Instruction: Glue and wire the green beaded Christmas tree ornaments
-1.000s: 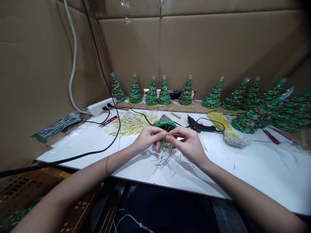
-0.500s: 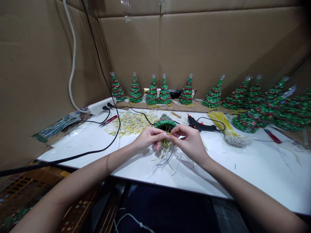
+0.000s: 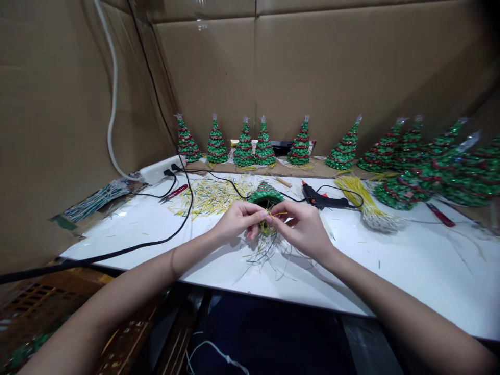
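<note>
A small green Christmas tree (image 3: 266, 192) lies on its side at the middle of the white table, its hollow base toward me. Thin yellow, white and dark wires (image 3: 262, 251) spill out of that base. My left hand (image 3: 242, 221) pinches yellow wires between thumb and forefinger just in front of the opening. From the other side, my right hand (image 3: 300, 225) also pinches yellow wire ends, its fingertips almost touching those of the left. The exact wires in each pinch are partly hidden by the fingers.
Behind lies a pile of wire clippings (image 3: 219, 194). A glue gun (image 3: 326, 199), a yellow wire bundle (image 3: 361, 205) and red-handled snips (image 3: 440, 214) are to the right. Other snips (image 3: 175, 192) and a power strip (image 3: 162, 169) sit left. Finished trees (image 3: 300, 143) line the back.
Both hands stay at the tree's base, still pinching wires. My right fingers have shifted slightly, and a yellow wire end now sticks out rightward between them. The view has tilted a little.
</note>
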`<state>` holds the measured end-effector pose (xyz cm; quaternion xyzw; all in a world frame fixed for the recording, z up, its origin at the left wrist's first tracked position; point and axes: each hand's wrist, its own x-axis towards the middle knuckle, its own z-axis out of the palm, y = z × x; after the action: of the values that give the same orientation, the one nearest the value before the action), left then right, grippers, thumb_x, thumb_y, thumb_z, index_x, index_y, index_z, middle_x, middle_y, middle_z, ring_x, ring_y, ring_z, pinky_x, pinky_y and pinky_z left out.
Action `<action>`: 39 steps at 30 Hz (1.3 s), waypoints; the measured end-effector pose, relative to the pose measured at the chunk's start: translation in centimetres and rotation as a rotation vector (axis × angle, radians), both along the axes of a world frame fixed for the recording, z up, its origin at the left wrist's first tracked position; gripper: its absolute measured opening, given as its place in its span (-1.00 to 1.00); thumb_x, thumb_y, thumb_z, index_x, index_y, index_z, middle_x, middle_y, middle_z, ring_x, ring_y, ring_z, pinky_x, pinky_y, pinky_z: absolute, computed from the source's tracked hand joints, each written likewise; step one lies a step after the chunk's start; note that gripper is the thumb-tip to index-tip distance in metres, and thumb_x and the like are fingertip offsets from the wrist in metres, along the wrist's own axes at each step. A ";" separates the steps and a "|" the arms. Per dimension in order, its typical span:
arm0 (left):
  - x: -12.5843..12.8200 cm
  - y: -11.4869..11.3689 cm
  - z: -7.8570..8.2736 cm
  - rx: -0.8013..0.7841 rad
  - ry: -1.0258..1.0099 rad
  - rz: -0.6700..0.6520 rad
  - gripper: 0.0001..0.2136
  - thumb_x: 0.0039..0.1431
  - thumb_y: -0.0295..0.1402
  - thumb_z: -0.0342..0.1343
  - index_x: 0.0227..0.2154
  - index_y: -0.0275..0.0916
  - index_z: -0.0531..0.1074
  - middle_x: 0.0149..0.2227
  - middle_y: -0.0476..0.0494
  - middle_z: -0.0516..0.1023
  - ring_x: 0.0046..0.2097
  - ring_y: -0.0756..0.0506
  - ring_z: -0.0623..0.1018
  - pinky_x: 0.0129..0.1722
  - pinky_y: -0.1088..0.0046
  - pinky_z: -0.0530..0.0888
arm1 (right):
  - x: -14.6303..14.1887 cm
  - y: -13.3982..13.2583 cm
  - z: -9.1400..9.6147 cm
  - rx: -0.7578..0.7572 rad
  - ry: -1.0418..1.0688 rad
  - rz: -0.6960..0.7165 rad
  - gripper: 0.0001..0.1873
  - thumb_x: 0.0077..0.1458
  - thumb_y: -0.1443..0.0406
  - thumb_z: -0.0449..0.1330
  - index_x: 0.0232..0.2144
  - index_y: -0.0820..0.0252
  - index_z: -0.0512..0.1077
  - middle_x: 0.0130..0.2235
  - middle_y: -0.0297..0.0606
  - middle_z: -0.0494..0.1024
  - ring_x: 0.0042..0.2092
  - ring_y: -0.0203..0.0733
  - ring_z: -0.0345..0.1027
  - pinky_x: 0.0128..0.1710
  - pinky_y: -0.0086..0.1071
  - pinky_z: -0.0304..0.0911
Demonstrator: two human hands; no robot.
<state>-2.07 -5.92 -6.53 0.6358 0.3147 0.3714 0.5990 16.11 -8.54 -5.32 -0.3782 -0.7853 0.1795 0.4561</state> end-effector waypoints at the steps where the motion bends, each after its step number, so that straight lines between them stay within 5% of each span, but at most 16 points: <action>1: 0.0 0.0 0.1 0.007 0.000 0.010 -0.67 0.03 -0.13 0.21 -0.45 -0.38 0.48 -0.76 0.05 0.38 -0.74 0.12 0.33 -0.72 0.67 0.24 | 0.0 -0.1 0.1 0.004 0.009 -0.007 -0.86 0.10 0.26 0.18 -0.42 0.22 0.46 -0.45 -0.29 0.52 -0.44 -0.31 0.39 -0.51 -0.50 0.28; 13: 0.3 -0.4 0.4 0.099 0.042 0.098 -0.68 0.08 -0.14 0.17 -0.48 -0.38 0.47 -0.79 0.07 0.32 -0.75 0.13 0.27 -0.74 0.68 0.17 | -0.3 -0.3 -0.1 -0.157 0.154 0.005 -0.87 0.05 0.28 0.21 -0.33 0.22 0.42 -0.37 -0.27 0.52 -0.43 -0.27 0.42 -0.57 -0.50 0.30; 31: 0.1 0.1 0.0 -0.099 -0.017 -0.012 -0.69 0.05 -0.18 0.18 -0.57 -0.36 0.40 -0.76 0.08 0.28 -0.75 0.15 0.21 -0.72 0.63 0.06 | 0.0 -0.5 -0.1 0.152 -0.009 -0.024 -0.88 0.12 0.37 0.14 -0.41 0.21 0.47 -0.46 -0.29 0.48 -0.41 -0.29 0.35 -0.46 -0.46 0.31; 39: 0.0 -0.3 0.4 -0.008 0.053 -0.040 -0.66 0.08 -0.14 0.16 -0.56 -0.36 0.40 -0.80 0.10 0.24 -0.73 0.16 0.17 -0.68 0.63 0.07 | 0.1 -0.5 -0.1 0.230 -0.080 -0.028 -0.85 0.15 0.38 0.09 -0.40 0.20 0.45 -0.45 -0.26 0.46 -0.40 -0.26 0.33 -0.41 -0.39 0.27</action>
<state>-2.03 -6.24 -6.16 0.6492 0.3190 0.3411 0.6004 16.18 -9.06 -5.45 -0.3410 -0.8129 0.0666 0.4674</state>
